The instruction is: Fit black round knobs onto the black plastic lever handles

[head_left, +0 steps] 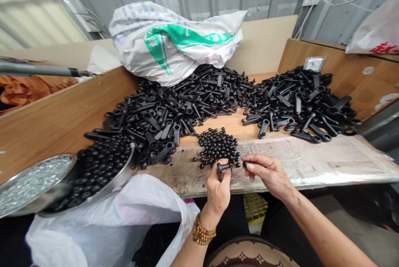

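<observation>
My left hand [218, 190] is closed around a black plastic crank handle [220, 170], held upright at the front edge of the bench. Just to its right, my right hand [268, 171] pinches a small black ball [245, 163] between thumb and fingertips. The ball and the handle are apart. Behind both hands lies a cluster of loose black balls [218, 144] on the taped board. A large heap of black crank handles [162, 113] spreads behind and to the left, and a second heap of handles [299, 101] lies to the right.
At the left, a metal bowl of black balls [102, 167] stands beside a bowl of silver screws or pins [34, 184]. A white sack [177, 42] rests on the back heap. Another white bag [124, 209] hangs open below the bench edge. Wooden side boards [349, 67] enclose the bench.
</observation>
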The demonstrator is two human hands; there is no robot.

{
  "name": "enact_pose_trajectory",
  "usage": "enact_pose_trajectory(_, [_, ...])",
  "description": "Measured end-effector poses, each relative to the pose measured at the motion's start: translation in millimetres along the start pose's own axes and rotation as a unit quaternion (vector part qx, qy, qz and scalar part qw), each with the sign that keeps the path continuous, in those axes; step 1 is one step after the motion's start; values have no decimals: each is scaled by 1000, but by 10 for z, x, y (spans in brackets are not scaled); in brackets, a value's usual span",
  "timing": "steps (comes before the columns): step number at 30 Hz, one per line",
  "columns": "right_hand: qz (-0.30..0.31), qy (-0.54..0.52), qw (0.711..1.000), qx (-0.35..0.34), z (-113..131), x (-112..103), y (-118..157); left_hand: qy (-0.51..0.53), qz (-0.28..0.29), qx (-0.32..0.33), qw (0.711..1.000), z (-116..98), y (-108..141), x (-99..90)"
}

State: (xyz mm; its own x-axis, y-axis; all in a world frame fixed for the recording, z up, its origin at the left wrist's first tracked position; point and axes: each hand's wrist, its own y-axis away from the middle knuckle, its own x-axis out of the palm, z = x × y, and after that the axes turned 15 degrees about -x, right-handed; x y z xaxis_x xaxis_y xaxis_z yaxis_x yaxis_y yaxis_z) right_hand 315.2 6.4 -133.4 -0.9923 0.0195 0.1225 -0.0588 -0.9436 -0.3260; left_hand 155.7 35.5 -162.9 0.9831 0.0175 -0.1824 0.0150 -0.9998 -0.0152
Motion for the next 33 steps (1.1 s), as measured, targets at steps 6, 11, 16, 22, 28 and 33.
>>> enact_pose_trajectory(6, [-75, -222, 971, 39, 24, 174, 236, -12, 103, 14, 994, -123, 225, 149])
enact_pose_trajectory(11, [-89, -229, 969, 33, 25, 173, 346, -65, 107, 28, 992, -135, 300, 173])
enact_pose_trajectory(16, [-105, -217, 970, 24, 21, 144, 393, -134, 115, 37, 984, -178, 339, 171])
enact_pose_trajectory(22, [-132, -184, 973, 39, -15, 65, 458, -197, 118, 77, 970, -189, 364, 153])
enact_pose_trajectory(28, [-149, -137, 978, 46, -30, 59, 521, -246, 93, 120, 957, -86, 368, 180])
enact_pose_trajectory(33, [-148, -198, 967, 58, 28, 47, 518, -196, 119, 84, 970, -48, 420, 275])
